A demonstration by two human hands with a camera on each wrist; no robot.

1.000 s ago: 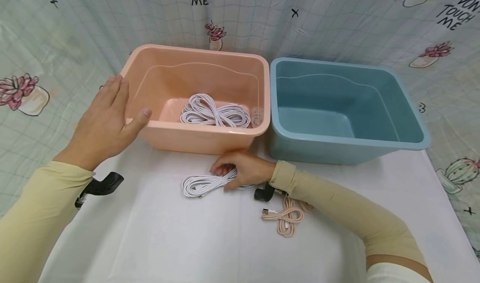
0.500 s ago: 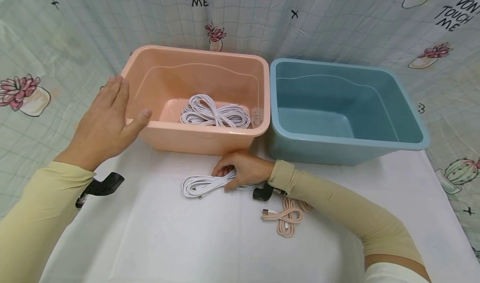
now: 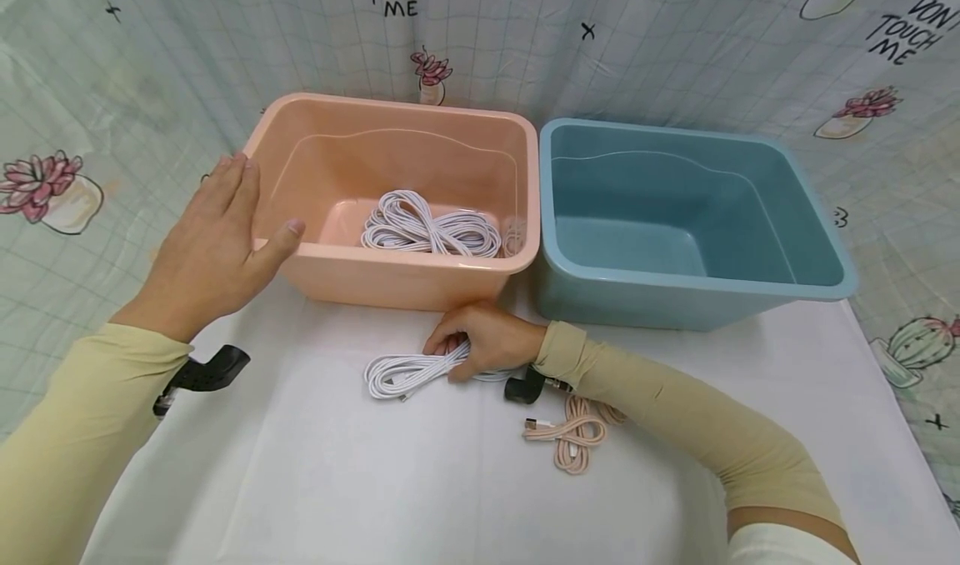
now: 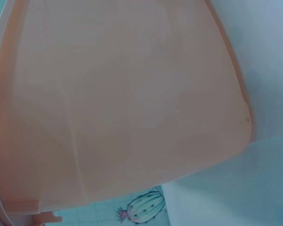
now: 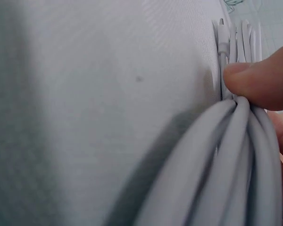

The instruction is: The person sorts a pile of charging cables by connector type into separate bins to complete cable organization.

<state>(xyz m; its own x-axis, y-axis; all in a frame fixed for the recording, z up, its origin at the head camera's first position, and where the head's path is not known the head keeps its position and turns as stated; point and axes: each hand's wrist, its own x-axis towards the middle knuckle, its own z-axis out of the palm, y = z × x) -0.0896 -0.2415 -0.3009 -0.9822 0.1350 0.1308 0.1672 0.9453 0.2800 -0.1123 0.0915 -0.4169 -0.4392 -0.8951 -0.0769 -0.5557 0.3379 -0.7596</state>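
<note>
My right hand (image 3: 487, 340) pinches the middle of a bundled white cable (image 3: 405, 374) on the table in front of the bins. In the right wrist view the thumb (image 5: 262, 80) presses on the white strands (image 5: 217, 165), and a plug (image 5: 223, 37) sticks out beyond it. My left hand (image 3: 213, 240) rests with straight fingers on the left rim of the peach bin (image 3: 390, 273). Inside that bin lie more coiled white cables (image 3: 431, 227). The left wrist view shows the bin's outer wall (image 4: 132, 94); the left fingers are hidden there.
A blue bin (image 3: 697, 215) stands right of the peach one. Bundled pinkish-beige cables (image 3: 577, 436) lie on the white table (image 3: 360, 490) near the right forearm, which partly covers them. A printed cloth (image 3: 495, 40) hangs behind the bins.
</note>
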